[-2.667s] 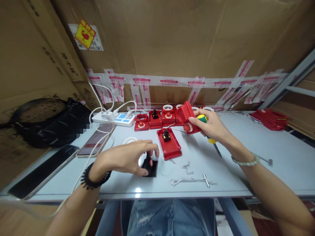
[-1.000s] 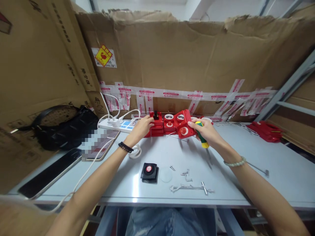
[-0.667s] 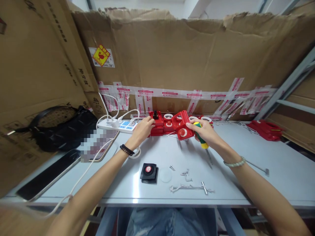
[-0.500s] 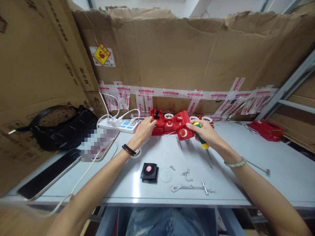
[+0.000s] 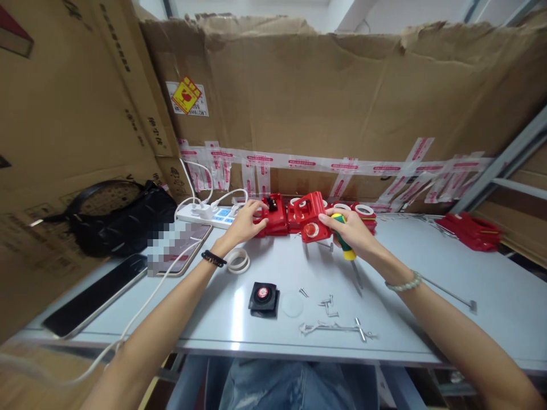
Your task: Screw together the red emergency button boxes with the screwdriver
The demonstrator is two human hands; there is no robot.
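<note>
My right hand (image 5: pixel 350 228) wraps round a screwdriver (image 5: pixel 344 239) with a green and yellow handle, its shaft pointing down toward the table. Its thumb and finger also pinch the edge of a tilted red plastic housing (image 5: pixel 315 208) with a red-and-white round knob. To the left, my left hand (image 5: pixel 247 223) has thumb and fingers spread at the end of another red housing (image 5: pixel 277 219), which has a black part on top. Whether those fingertips touch it is hard to tell. More red housings with white rings (image 5: pixel 364 210) stand behind my right hand.
White rings (image 5: pixel 238 261), a black square piece (image 5: pixel 264 297), a clear disc (image 5: pixel 293 304), loose screws (image 5: pixel 329 304) and a metal rod (image 5: pixel 337 327) lie in front. A power strip (image 5: pixel 222 215), phones (image 5: pixel 96 293) and a black bag (image 5: pixel 123 219) are left. A red part (image 5: pixel 470 230) lies right.
My left hand has drawn slightly left off the left housing, its fingers spreading. My right hand still holds the screwdriver and the tilted housing. The view has shifted a little.
</note>
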